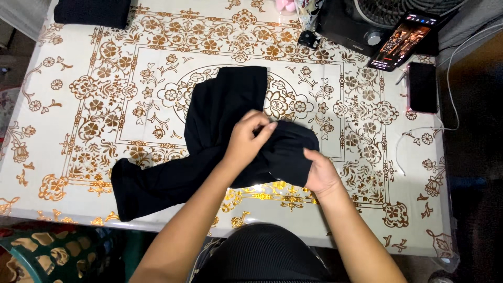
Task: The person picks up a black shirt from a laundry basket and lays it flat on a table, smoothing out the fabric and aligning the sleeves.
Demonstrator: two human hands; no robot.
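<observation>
On the patterned surface, near its front edge, lies a black garment, partly folded. Left hand pinches a fold of cloth, fingers closed on it. Right hand grips the garment's right end. Two phones sit far right.

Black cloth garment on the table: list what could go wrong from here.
1. The black cloth garment is pinched only at its bunched end by the left hand and right hand; the fold might slip loose.
2. Its long lower part lies close to the gold-patterned table's near edge and could slide off.
</observation>
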